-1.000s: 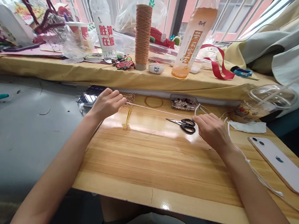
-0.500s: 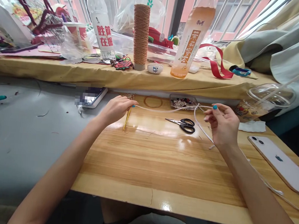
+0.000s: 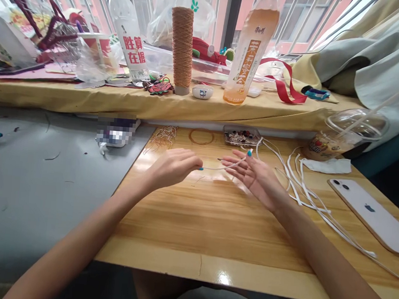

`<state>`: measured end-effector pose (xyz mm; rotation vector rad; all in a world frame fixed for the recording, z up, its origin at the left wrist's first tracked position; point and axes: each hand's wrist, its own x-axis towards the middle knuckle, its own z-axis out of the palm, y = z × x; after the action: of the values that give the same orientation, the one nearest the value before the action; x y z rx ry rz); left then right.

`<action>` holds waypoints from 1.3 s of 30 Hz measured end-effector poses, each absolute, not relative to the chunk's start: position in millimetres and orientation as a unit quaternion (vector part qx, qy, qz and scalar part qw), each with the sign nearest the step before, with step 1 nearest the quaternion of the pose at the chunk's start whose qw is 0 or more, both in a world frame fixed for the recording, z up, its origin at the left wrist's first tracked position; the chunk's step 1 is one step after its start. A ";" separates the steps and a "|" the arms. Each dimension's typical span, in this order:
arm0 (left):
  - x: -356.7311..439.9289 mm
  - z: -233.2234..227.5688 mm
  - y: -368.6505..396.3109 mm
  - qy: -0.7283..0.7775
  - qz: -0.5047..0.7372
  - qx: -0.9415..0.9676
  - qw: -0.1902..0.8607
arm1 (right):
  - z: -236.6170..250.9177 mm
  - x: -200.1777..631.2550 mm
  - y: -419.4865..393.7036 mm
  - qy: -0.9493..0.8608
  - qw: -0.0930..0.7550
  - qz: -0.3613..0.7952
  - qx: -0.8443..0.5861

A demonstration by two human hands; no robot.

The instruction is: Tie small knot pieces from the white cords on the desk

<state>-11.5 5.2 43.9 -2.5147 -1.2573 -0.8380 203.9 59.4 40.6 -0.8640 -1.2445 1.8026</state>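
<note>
White cord [image 3: 219,166]: a thin pale length stretched above the middle of the wooden table [image 3: 214,224], running between the person's two hands; more of it lies in loose loops [image 3: 300,185] on the table to the right.
Left hand [image 3: 173,168]: fingers curled in, thumb and forefinger pinched shut on the left end of the cord.
Right hand [image 3: 253,174]: palm turned up, fingers spread fairly wide; the cord crosses them and looks lightly caught near the thumb, though the exact grip cannot be told.
Doing the step well: as I judge it, the pinch should stay firm and the cord taut and level, kept off the loose loops so nothing tangles.
Far left: a clear water bottle [image 3: 127,33] on the yellow-draped sill, with red Chinese characters 胜算在握.
Far centre: a tall spool of tan thread [image 3: 181,46]; right of it an orange drink bottle [image 3: 251,47] with an orange label in Chinese, too small to read.
Far edge of table: a tangle of gold wire [image 3: 162,137], a wire ring [image 3: 201,136], and a small tray of beads [image 3: 242,136].
Right: a plastic cup [image 3: 346,133] on its side, printed label unreadable; a white tissue [image 3: 327,165] near it.
Near right: a white phone [image 3: 370,213] lying face down, with an apple logo.
</note>
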 end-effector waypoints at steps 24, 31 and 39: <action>22.7 44.0 -5.4 -0.436 -0.419 -0.763 -0.228 | 23.0 209.7 64.3 -0.662 0.391 0.516 -0.378; 20.4 36.8 -1.4 -0.447 -0.520 -0.649 -0.330 | 26.1 196.5 35.9 -0.723 0.335 0.478 -0.370; 34.4 37.6 -6.1 -0.425 -0.607 -0.552 -0.382 | 19.9 189.9 16.9 -0.761 0.371 0.400 -0.352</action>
<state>34.4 -6.1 37.6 -2.3430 -1.8066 -2.5795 189.9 16.9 19.9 -0.9036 -1.9509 1.0264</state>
